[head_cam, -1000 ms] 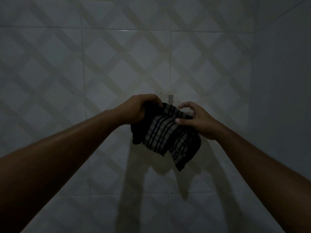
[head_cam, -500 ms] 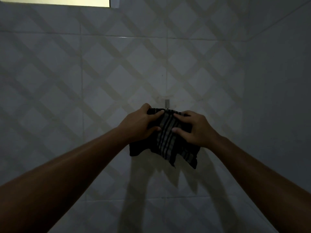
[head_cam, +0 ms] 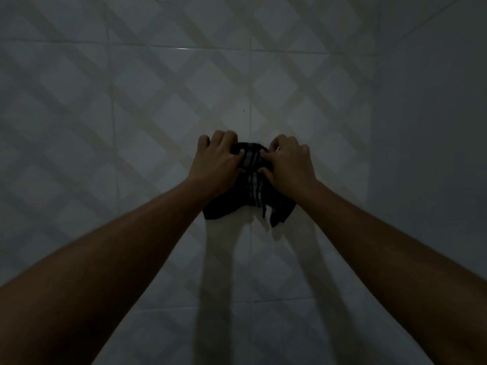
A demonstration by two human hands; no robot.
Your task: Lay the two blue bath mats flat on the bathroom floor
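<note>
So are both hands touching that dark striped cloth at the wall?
Touching. The head view shows the left hand and right hand pressed onto the dark striped cloth, fingers overlapping its top.

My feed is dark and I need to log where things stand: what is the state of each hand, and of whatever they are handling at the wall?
Left hand: closed on the cloth's upper left, pressing it to the wall.
Right hand: closed on the cloth's upper right, fingers pinching it.
Dark striped cloth: bunched, hanging against the tiled wall, lower corners loose.
Blue bath mats: not in view.
</note>
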